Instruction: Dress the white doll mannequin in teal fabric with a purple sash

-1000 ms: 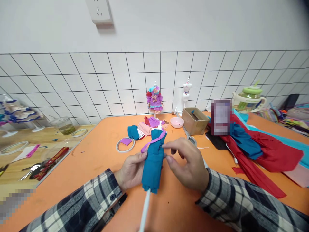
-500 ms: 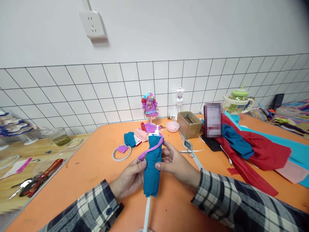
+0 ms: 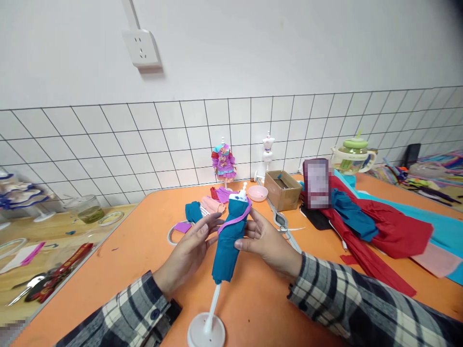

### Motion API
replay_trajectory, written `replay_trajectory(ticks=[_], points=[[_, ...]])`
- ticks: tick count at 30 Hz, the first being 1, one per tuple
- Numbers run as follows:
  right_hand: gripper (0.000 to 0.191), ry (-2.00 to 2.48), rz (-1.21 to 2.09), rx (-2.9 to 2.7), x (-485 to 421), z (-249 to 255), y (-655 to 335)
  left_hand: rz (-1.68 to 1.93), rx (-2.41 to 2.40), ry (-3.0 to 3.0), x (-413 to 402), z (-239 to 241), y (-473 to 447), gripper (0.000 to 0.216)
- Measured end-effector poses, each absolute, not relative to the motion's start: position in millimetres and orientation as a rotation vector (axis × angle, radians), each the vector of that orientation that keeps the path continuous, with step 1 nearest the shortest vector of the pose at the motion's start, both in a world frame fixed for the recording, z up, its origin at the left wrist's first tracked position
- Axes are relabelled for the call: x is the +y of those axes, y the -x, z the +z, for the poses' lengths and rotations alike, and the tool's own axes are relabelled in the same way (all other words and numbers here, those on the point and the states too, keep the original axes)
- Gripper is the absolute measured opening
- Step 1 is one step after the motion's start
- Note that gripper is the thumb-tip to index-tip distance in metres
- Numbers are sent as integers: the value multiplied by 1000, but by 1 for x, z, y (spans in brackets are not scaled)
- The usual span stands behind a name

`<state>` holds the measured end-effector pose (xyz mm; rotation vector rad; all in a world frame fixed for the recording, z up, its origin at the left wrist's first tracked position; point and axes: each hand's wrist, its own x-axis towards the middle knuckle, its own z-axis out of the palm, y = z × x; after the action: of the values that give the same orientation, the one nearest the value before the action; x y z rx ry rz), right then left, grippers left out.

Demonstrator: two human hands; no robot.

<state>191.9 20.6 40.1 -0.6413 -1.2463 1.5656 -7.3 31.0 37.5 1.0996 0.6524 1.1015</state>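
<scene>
A small white mannequin on a round stand (image 3: 206,330) wears a teal cloth wrap (image 3: 227,241) with a purple strip (image 3: 235,220) across its chest. My right hand (image 3: 265,239) grips the wrap at the waist from the right, fingers closed round it. My left hand (image 3: 190,248) rests against the wrap's left side with fingers stretched out, touching the cloth and the purple strip's end.
On the orange table (image 3: 144,250) lie a tape ring (image 3: 173,231), cloth scraps (image 3: 202,208), a pink bowl (image 3: 257,193), a cardboard box (image 3: 282,183), scissors (image 3: 280,219) and red and teal fabric (image 3: 376,224). A dressed mannequin (image 3: 224,164) and a bare one (image 3: 267,147) stand by the tiled wall.
The mannequin has been tilted more upright, so its round base now shows. My left hand opened from a grip to stretched fingers; my right hand took hold of the waist.
</scene>
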Motion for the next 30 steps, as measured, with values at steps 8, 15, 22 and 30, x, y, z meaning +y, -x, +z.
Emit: replay_trajectory(ticks=[8,15,22,30], points=[[90,564,1605,-1328,21,45,-195,1070,873,-1661,32,83,16,5],[105,533,1627,-1355,17,50,-196,993,813,-1895,25,94,21,17],[112,557,1671,-1306,16,47,-195,894,891,-1854,26,94,26,11],[99,473,1774,-1346,15,51,-199,977,895,-1943,32,100,35,11]])
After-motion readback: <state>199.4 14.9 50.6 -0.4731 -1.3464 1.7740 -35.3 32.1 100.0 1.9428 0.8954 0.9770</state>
